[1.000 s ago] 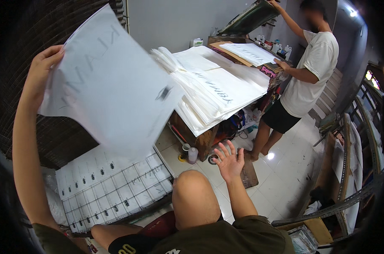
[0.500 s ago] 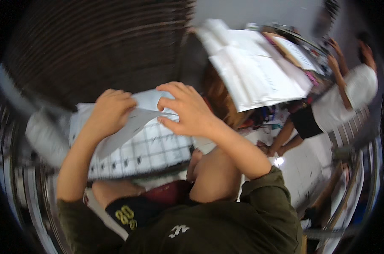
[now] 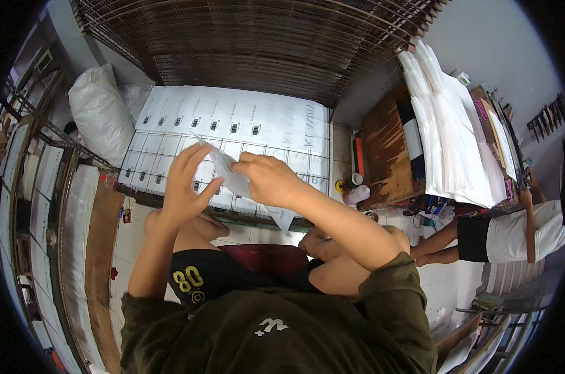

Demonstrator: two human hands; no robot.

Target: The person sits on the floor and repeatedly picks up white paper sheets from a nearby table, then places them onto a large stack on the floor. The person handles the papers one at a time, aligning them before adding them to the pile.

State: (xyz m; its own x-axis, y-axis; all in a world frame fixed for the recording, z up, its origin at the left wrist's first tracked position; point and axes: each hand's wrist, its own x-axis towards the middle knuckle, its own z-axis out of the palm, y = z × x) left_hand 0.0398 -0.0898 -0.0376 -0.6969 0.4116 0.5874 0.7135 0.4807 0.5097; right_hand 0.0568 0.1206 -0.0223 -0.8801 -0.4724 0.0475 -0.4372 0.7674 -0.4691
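A thin, greyish-white sheet (image 3: pixel 225 167) hangs folded and tilted above the table, one tip dangling near the front edge. My right hand (image 3: pixel 267 177) grips it, fingers closed on its right side. Just left of it, my left hand (image 3: pixel 186 181) is open with thumb and fingers apart, close to the sheet's left edge; whether it touches cannot be made out. Below both hands, white printed sheets (image 3: pixel 288 115) cover a low table, marked with a dark grid and small black prints.
Behind the table stands a dark wire rack (image 3: pixel 232 50). A stuffed white plastic bag (image 3: pixel 100 112) sits at the left. To the right, a tall stack of white sheets (image 3: pixel 447 134) lies on a wooden bench (image 3: pixel 385 146). A person (image 3: pixel 522 230) works beyond it. Shelving (image 3: pixel 55 206) lines the left.
My view has shifted, bringing the left shelving into sight. The sheet has gone from lying raised between both hands to hanging from my right hand. My left hand's fingers have spread.
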